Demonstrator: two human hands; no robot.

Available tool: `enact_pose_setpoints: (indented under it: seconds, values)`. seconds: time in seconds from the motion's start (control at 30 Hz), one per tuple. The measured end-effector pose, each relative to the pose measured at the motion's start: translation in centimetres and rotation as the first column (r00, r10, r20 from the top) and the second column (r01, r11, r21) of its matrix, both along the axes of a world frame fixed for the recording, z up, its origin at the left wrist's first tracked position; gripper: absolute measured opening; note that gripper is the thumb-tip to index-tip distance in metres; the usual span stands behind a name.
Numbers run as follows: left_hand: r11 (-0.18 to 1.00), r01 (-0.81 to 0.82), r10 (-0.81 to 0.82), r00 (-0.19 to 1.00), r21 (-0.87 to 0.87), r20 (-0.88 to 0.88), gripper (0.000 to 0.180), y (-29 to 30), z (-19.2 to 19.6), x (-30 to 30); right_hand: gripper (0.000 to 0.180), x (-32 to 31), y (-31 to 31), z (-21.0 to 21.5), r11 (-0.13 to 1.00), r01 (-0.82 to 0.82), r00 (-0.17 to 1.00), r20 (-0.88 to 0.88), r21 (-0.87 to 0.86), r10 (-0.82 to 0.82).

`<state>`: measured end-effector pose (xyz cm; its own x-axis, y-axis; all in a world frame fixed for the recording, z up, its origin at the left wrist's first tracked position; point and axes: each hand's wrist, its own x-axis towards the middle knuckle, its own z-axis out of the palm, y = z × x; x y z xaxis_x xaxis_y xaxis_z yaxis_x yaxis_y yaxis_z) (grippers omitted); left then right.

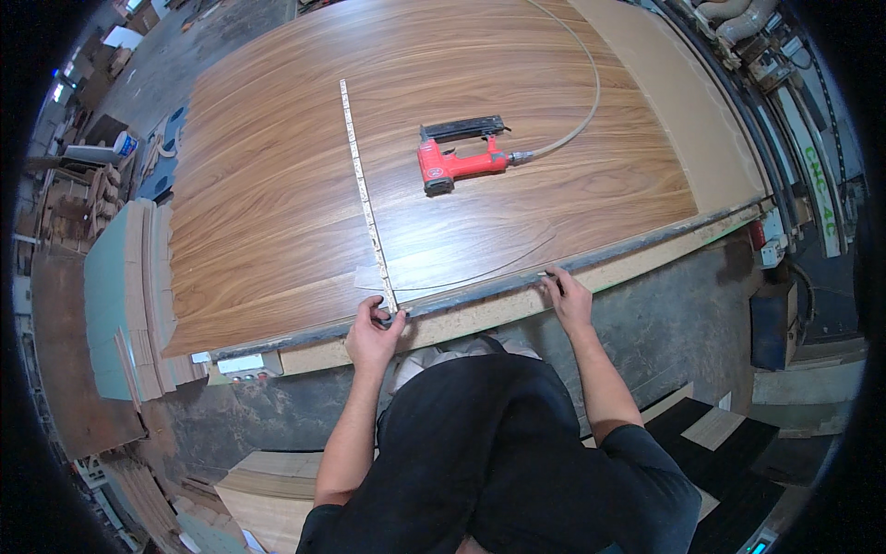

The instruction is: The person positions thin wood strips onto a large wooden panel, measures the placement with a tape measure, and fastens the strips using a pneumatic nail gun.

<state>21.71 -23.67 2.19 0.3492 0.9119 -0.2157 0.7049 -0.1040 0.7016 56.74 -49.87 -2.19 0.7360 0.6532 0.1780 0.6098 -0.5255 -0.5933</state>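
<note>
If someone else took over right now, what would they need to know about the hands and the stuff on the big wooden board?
Left hand: holds the tape measure at the near edge of the wood-grain panel; the tape runs straight across the panel, away from the person.
Right hand: at the panel's near edge, further right, pinching a small dark thing, probably a pencil; too small to be sure.
Red nail gun: lies untouched mid-panel, hose attached.
Done: tape laid out.
Left: no mark on the panel can be made out; nail gun not yet picked up.

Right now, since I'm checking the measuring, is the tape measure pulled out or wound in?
Pulled out: the tape measure lies extended across the wood panel, with the left hand at its near end.
</note>
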Motion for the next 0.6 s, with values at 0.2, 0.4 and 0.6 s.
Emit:
enact_pose_setpoints:
  seconds: [0.2, 0.4, 0.6]
  values:
    - [1.0, 0.009, -0.01, 0.999, -0.005, -0.035, 0.062, -0.3, -0.1, 0.8, 0.019, -2.5, 1.0, -0.9, 0.942, -0.334, 0.932, 0.167, 0.039, 0.323]
    - [0.999, -0.014, 0.013, 1.0, -0.031, -0.026, 0.059, -0.4, 0.6, 0.5, 0.015, -5.1, 2.9, -0.6, 0.93, -0.361, 0.931, 0.09, 0.067, 0.355]
    - [1.0, -0.017, 0.016, 1.0, -0.022, -0.022, 0.059, -0.5, 0.2, 0.4, 0.012, -4.9, 2.0, 0.5, 0.965, -0.237, 0.965, 0.141, 0.11, 0.221]
